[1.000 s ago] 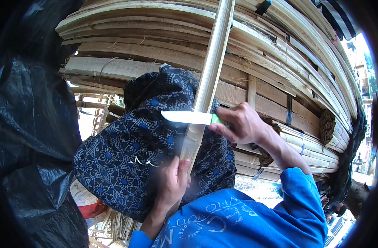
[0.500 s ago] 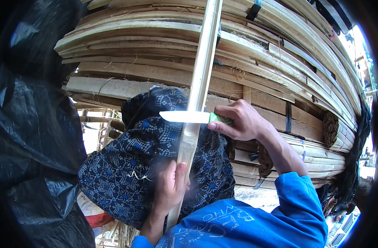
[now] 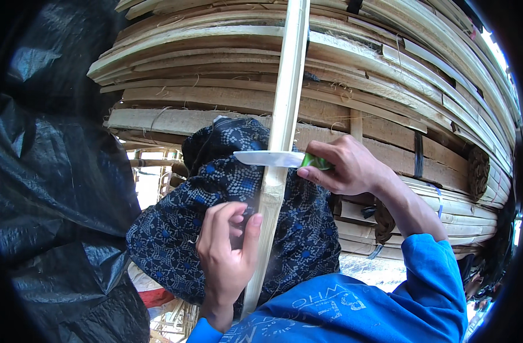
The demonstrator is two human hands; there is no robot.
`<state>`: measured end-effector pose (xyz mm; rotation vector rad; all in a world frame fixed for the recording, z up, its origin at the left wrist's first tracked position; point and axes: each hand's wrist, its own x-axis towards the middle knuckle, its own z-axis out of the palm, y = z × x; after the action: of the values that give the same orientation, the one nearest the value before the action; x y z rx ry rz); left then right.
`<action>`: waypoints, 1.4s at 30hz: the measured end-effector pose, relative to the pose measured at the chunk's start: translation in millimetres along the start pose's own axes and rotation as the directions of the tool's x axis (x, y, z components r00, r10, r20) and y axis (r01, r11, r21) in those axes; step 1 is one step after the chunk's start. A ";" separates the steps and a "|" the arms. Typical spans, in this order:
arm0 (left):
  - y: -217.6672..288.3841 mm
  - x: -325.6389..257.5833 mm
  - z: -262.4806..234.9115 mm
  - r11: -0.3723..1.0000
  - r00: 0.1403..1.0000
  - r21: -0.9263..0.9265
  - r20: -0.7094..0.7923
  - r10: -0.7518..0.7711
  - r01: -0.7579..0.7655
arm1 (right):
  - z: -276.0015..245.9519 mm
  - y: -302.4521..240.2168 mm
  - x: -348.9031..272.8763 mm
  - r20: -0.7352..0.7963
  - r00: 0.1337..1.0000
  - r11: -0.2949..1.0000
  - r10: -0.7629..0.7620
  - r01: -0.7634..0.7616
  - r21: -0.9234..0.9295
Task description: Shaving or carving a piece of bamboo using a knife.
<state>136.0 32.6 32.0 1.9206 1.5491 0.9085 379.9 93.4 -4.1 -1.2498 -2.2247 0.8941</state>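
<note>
A long split bamboo strip (image 3: 288, 86) runs from the top of the view down across my lap to my shirt, with a thick joint about midway. My right hand (image 3: 344, 167) grips a knife (image 3: 267, 158) by its green handle. The pale blade lies crosswise over the strip, just above the joint. Beside the strip, below the blade, my left hand (image 3: 227, 243) is raised with its fingers curled but apart and nothing between them. Its thumb is close to the strip's left edge; whether it touches I cannot tell.
Dark blue patterned cloth (image 3: 175, 240) covers my lap under the strip. Stacked bamboo strips (image 3: 216, 63) tied in bundles fill the space ahead and to the right. Black plastic sheeting (image 3: 55, 188) hangs at the left. Thin slivers (image 3: 181, 317) lie below at the lower left.
My left hand has let go of the bamboo strip and opened to its left. A pale curled shaving on the cloth no longer shows. The knife stays across the strip near the joint.
</note>
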 end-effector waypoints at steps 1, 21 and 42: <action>0.7 7.0 0.2 1.000 1.000 0.004 0.000 0.001 -0.001 | -0.3 -0.4 -1.1 -0.026 0.999 1.000 0.023 -0.024 -0.004; -12.7 71.4 25.6 0.929 0.936 0.131 0.107 0.335 -0.347 | 7.8 4.4 6.0 -0.244 0.949 0.966 0.200 -0.150 0.210; -25.5 57.5 37.6 0.970 0.967 0.024 -0.074 0.244 -0.243 | -3.4 -3.0 7.4 -0.199 0.935 0.930 0.293 -0.230 0.288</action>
<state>155.8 95.2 -0.7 2.1433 1.3841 1.0871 376.7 99.8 0.9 -1.4628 -1.7157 1.0365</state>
